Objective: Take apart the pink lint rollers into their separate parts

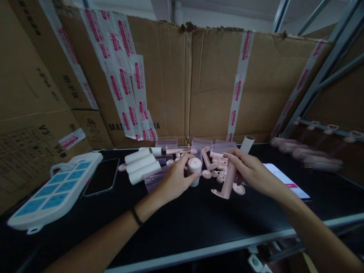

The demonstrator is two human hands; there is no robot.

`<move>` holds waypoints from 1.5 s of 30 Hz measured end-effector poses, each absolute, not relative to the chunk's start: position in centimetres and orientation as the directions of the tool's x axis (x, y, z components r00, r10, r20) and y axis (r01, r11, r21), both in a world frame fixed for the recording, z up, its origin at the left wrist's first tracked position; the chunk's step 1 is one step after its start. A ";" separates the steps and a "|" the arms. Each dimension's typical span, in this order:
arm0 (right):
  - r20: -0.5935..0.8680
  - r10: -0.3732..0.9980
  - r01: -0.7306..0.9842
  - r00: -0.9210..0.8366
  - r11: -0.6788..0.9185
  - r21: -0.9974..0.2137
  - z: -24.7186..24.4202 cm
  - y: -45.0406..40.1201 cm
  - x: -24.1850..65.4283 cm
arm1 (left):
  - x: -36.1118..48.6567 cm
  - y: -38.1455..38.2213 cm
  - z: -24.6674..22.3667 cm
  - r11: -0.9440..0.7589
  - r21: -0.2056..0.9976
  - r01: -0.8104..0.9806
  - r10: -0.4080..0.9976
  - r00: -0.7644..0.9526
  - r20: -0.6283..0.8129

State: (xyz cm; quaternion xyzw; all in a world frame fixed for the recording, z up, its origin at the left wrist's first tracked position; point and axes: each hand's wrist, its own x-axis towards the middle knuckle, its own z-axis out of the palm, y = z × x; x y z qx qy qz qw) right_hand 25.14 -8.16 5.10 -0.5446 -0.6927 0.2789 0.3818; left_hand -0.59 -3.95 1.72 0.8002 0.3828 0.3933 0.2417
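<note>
The left hand [176, 175] is gripping a pink-capped white tube [195, 166] upright at the tabletop [170, 227]; right of the tube, the right hand [251, 167] is pinching a pink L-shaped part [228, 182]. Both are presumably handling light, stiff and slippery; the part's stem [229, 177] is probably offering safer purchase than its foot [218, 194].

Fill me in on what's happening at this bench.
A person is handling parts with both bare hands. The left hand grips a pink-topped white cylinder, upright, while the right hand holds a long pink part with a foot pointing left. Small pink parts lie between and behind the hands. White tubes lie left of the left hand, with a dark phone farther left.
</note>
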 end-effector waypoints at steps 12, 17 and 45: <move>0.068 0.966 0.572 -0.250 0.204 -0.794 2.4 -9.8 23.1 | -0.4 -4.2 1.7 -0.593 0.686 0.422 0.800 0.407 0.441; 0.090 0.968 0.531 -0.236 0.206 -0.822 1.4 -9.7 23.2 | -0.5 -4.3 1.6 -0.557 0.718 0.416 0.824 0.382 0.418; 0.645 0.619 0.591 -0.448 0.746 -0.306 4.6 -10.5 21.6 | -0.6 -6.8 3.1 -0.797 0.389 0.462 0.602 0.551 0.579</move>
